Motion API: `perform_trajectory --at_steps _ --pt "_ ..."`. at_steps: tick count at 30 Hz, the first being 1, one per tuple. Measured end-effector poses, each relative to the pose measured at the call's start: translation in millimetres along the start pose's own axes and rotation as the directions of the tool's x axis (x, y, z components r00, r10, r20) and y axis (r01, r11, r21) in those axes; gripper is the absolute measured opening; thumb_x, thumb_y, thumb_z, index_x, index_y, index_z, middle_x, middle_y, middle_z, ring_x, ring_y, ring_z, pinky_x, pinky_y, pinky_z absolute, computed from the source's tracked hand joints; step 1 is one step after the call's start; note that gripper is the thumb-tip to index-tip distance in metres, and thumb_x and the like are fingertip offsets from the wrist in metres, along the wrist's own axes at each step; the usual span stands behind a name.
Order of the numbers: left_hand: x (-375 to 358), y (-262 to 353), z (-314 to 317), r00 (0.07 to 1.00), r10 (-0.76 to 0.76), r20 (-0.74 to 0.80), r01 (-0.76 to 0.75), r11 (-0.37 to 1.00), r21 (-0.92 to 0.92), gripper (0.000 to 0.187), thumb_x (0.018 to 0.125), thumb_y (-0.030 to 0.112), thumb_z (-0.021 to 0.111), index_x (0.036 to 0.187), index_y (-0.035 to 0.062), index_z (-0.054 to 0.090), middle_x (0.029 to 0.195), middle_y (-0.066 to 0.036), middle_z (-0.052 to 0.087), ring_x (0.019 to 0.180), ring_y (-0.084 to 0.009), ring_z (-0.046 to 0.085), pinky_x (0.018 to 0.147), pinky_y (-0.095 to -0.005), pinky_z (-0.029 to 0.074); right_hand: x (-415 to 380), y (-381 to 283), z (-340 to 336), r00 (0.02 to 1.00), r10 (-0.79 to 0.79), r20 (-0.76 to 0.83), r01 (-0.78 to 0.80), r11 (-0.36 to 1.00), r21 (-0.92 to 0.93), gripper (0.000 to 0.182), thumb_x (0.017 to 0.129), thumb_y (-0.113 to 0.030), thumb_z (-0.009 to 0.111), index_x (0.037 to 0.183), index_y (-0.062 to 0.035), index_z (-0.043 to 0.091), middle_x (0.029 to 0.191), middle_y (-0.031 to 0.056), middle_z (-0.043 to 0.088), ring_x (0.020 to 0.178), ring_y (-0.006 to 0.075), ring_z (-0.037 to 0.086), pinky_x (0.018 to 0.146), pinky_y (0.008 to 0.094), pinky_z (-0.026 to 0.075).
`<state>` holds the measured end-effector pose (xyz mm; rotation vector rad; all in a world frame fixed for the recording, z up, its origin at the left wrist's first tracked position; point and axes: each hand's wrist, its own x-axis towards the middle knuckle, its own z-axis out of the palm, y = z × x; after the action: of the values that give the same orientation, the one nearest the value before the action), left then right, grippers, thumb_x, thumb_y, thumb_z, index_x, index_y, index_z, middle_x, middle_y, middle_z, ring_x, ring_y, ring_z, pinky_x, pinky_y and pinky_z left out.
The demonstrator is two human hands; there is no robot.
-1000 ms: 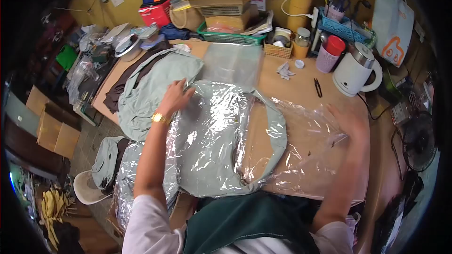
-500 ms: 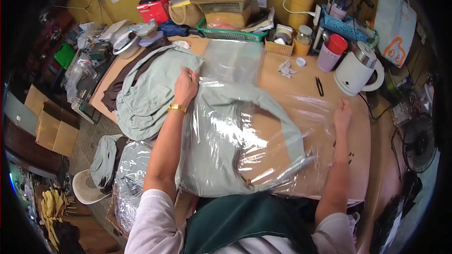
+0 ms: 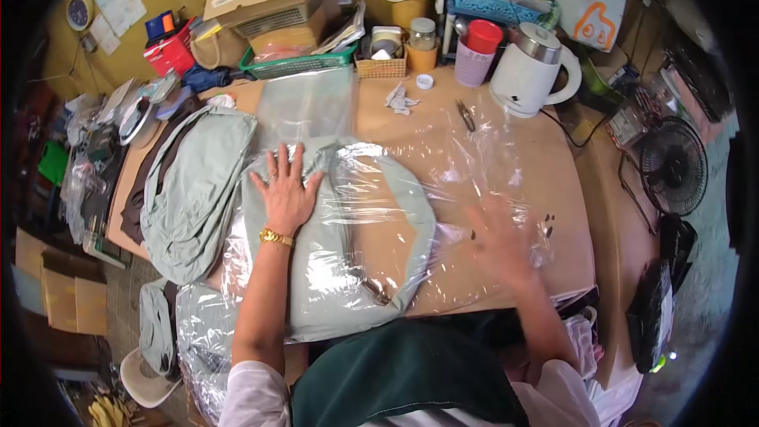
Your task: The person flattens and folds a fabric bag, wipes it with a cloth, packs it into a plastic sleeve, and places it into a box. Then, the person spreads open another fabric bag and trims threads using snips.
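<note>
A folded grey-green garment [image 3: 320, 269] lies inside a clear plastic bag [image 3: 466, 269] on the brown-topped table. My left hand [image 3: 287, 194] rests flat on the upper left of the bag, fingers spread, a gold bracelet at its wrist. Over the right part of the bag is my right hand [image 3: 500, 237], smeared by motion, so its fingers are hard to make out. A pile of grey-green and dark brown cloth [image 3: 194, 190] is left of the bag. Behind it lies a flat stack of clear bags [image 3: 304, 111].
A white kettle [image 3: 526, 71], a pink cup [image 3: 474, 59], small snips [image 3: 466, 115] and a crumpled scrap [image 3: 401, 100] are at the back right. Baskets [image 3: 300, 65] and boxes line the wall. A black fan [image 3: 672, 164] stands at the right.
My left hand has opened from its grip at the bag's upper edge and lies flat. My right hand has moved inward from the bag's right edge. The view has turned right.
</note>
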<state>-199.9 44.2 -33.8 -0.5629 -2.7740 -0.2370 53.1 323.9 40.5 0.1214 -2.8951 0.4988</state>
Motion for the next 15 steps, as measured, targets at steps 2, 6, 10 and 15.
perform_trajectory --at_steps 2,6,10,15 --pt "1 4 -3 1.000 -0.004 0.009 0.004 1.000 0.011 0.069 0.094 0.056 0.047 0.152 0.0205 0.033 0.158 -0.015 0.028 0.147 -0.0382 0.020 0.111 -0.0702 0.005 -41 72 4 0.795 0.604 -0.044 -0.565 0.713 -0.416 0.058 0.095 -0.042 0.054 0.145 -0.0160 0.042 0.152 0.0169 0.036 0.143 0.0383 0.026 0.114 0.0646 0.016" --pt "-1 4 1 1.000 -0.001 0.002 0.001 0.999 0.053 0.068 0.095 0.056 0.044 0.152 0.0196 0.033 0.158 -0.014 0.028 0.146 -0.0386 0.021 0.111 -0.0704 0.006 -54 105 -29 0.629 0.719 -0.297 -0.757 0.481 -0.442 0.062 0.092 -0.046 0.058 0.141 -0.0102 0.046 0.149 0.0185 0.040 0.142 0.0383 0.030 0.112 0.0668 0.016" --pt "-2 7 3 1.000 -0.003 -0.014 0.004 0.998 0.059 0.067 0.096 0.055 0.043 0.152 0.0194 0.033 0.157 -0.014 0.029 0.145 -0.0387 0.023 0.111 -0.0702 0.007 47 -3 -77 0.801 0.526 -0.285 -0.584 0.792 -0.178 0.056 0.092 -0.037 0.060 0.141 -0.0137 0.047 0.148 0.0158 0.042 0.139 0.0333 0.036 0.111 0.0677 0.017" --pt "-2 7 -2 1.000 -0.012 -0.006 0.012 0.999 0.048 0.068 0.096 0.056 0.043 0.152 0.0192 0.033 0.158 -0.014 0.029 0.146 -0.0378 0.022 0.111 -0.0698 0.006 150 -5 48 0.971 0.230 0.058 -0.214 0.956 -0.202 0.064 0.095 -0.057 0.041 0.151 -0.0254 0.034 0.161 0.0090 0.020 0.150 0.0343 0.011 0.111 0.0707 -0.008"
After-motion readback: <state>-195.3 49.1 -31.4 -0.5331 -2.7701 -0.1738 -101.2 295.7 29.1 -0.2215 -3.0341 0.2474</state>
